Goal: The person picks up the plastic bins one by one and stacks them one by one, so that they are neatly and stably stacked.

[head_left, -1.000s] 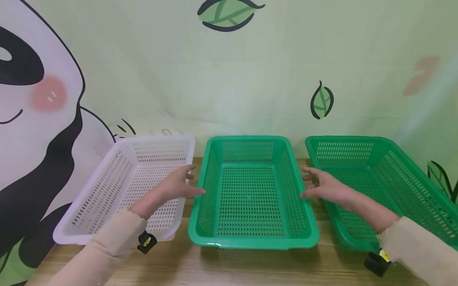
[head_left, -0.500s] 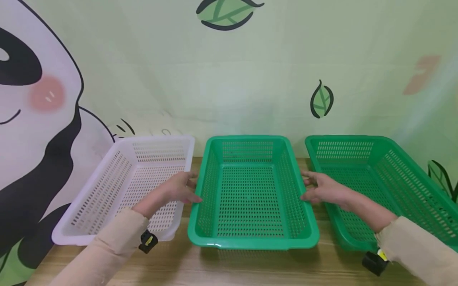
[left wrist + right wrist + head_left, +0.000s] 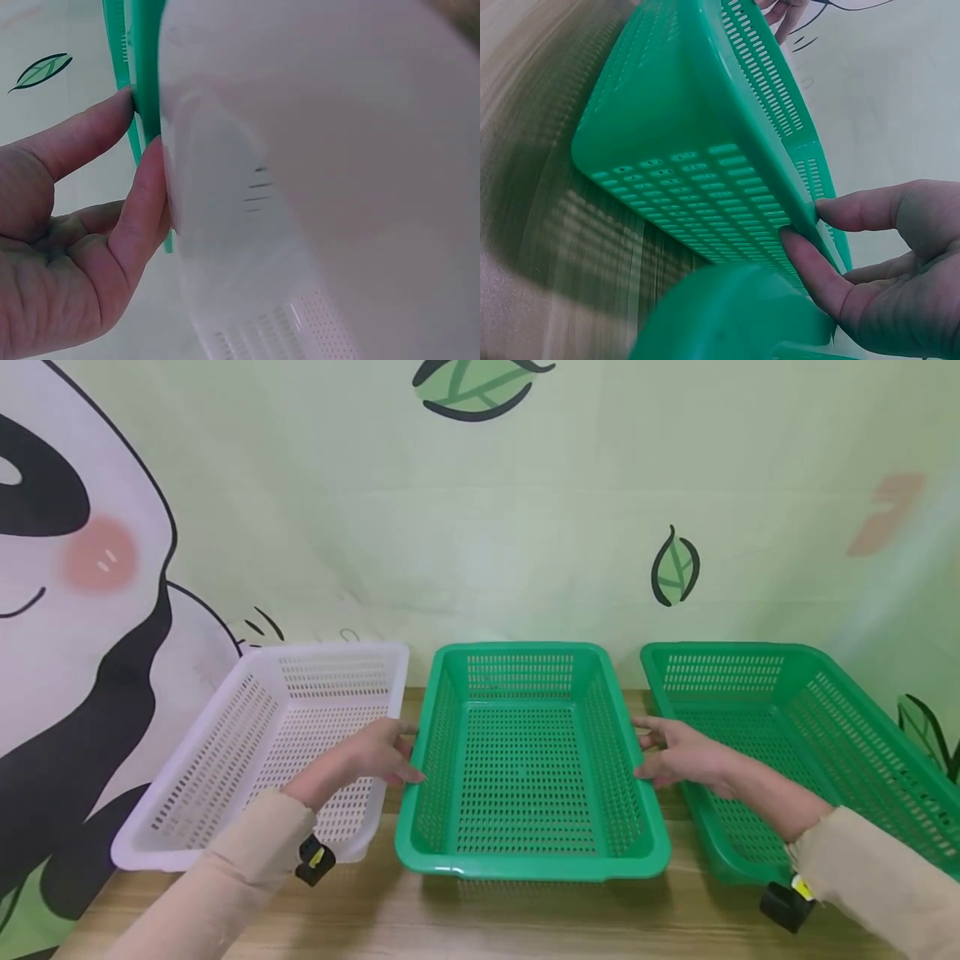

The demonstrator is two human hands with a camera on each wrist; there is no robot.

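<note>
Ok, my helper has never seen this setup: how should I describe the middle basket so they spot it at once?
Face the leaf-print backdrop and look at the wood-grain surface before it. The middle basket is green, with a white basket to its left and another green basket to its right. It alone has the left hand and right hand pinching its rim.

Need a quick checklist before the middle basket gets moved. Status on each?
1. Left hand pinching the middle basket's left rim: ok.
2. Right hand pinching its right rim: ok.
3. Hands roughly opposite each other: ok.
4. Middle basket apart from white basket and right green basket: ok.
5. Left fingers off the white basket: cannot tell.
6. Grip firm enough: cannot tell.
</note>
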